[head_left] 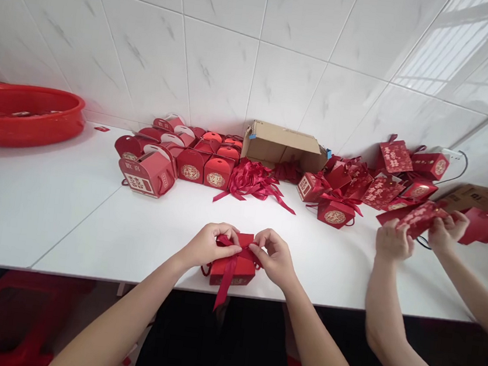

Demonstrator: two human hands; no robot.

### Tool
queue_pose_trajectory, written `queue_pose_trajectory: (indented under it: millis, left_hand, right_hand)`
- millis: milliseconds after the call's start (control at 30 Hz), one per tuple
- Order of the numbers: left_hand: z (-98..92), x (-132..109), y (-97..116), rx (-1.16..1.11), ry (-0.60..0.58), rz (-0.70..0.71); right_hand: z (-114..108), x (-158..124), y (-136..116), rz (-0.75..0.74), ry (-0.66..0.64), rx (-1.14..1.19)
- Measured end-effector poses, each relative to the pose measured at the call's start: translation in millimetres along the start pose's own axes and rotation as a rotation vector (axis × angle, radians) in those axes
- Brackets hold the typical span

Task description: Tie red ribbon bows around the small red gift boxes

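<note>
A small red gift box stands at the near edge of the white table. A red ribbon crosses its top and one end hangs down past the table edge. My left hand pinches the ribbon at the box's top left. My right hand pinches the ribbon at the top right. Both hands rest against the box top, fingers closed on the ribbon.
A heap of loose red ribbons lies behind, before an open cardboard box. Finished red boxes stand left, ribboned ones right. A red basin sits far left. Another person's hands fold a red box at right.
</note>
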State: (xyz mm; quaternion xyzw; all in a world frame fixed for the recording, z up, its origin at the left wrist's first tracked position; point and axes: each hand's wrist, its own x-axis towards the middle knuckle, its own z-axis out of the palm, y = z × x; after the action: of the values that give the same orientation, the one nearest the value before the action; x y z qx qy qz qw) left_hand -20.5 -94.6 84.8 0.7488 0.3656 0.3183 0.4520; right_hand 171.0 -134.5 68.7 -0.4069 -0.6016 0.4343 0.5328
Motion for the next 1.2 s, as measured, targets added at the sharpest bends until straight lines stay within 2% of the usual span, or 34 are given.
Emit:
queue_pose_trajectory:
  millis: [167, 333, 433, 533, 667, 833, 967, 1100, 1200]
  left_hand:
    - [-0.5, -1, 0, 0.010, -0.002, -0.002]
    - [1.5, -2, -1, 0.028, 0.019, -0.002]
    - [2.1, -3, -3, 0.020, 0.028, -0.003]
    - [2.1, -3, -5, -0.007, 0.025, 0.005]
    - [1.9, -2, -8, -0.013, 0.026, 0.024]
    - [1.9, -2, -7, -0.019, 0.027, 0.034]
    - [2.7, -2, -5, -0.043, 0.040, 0.026]
    - [2.6, -3, -6, -0.041, 0.059, -0.008]
    - [1.1, -3, -8, -0.025, 0.052, -0.005]
  right_hand:
    - [-5, 3, 1, -0.023, 0.065, 0.027]
    - [-10, -1, 3, 0.049, 0.072, 0.013]
    - [-18, -9, 0, 0.176, 0.007, -0.196]
    - [-25, -16, -3, 0.285, -0.115, -0.367]
    - [-25, -20, -9, 0.324, -0.222, -0.361]
    - [-16, -26, -25, 0.368, -0.192, -0.253]
    - [4, -40, -34, 0.383, -0.162, -0.265]
    - [26, -58, -28, 0.376, -0.063, -0.332]
    - [29, -66, -19, 0.396, -0.046, -0.372]
